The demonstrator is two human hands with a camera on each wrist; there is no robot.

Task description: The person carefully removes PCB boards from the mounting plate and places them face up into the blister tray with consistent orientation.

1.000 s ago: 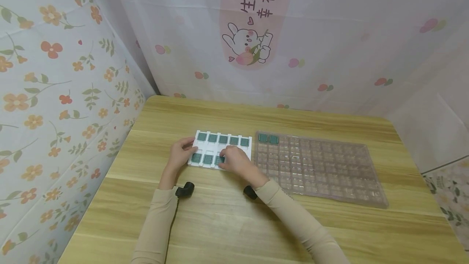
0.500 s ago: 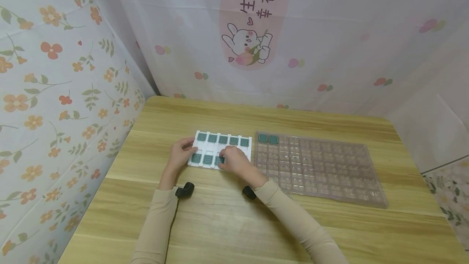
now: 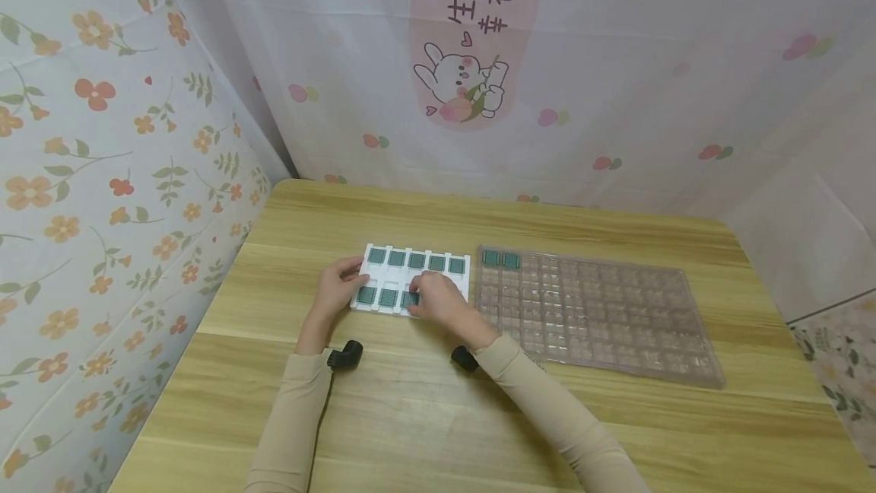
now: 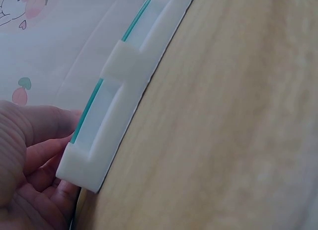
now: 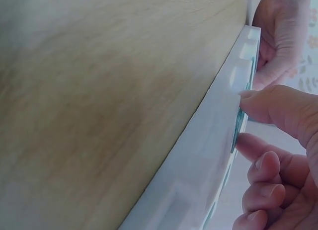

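A white tray [image 3: 379,273] with two rows of green square chips [image 3: 396,258] lies on the table. My left hand [image 3: 334,289] grips its left end, thumb along the top edge and the other fingers bent against the side, as the left wrist view shows. Over the front row, my right hand [image 3: 441,298] pinches one green chip [image 5: 238,128] between thumb and index finger, at its slot in the tray; the remaining fingers are curled. That hand covers the right part of the front row in the head view.
Right beside the white tray stands a large clear plastic tray [image 3: 602,310] with many small compartments. Two green chips [image 3: 501,259] sit in its far left corner. A black wrist camera [image 3: 345,356] hangs by the left sleeve. Printed curtains [image 3: 328,97] border the table.
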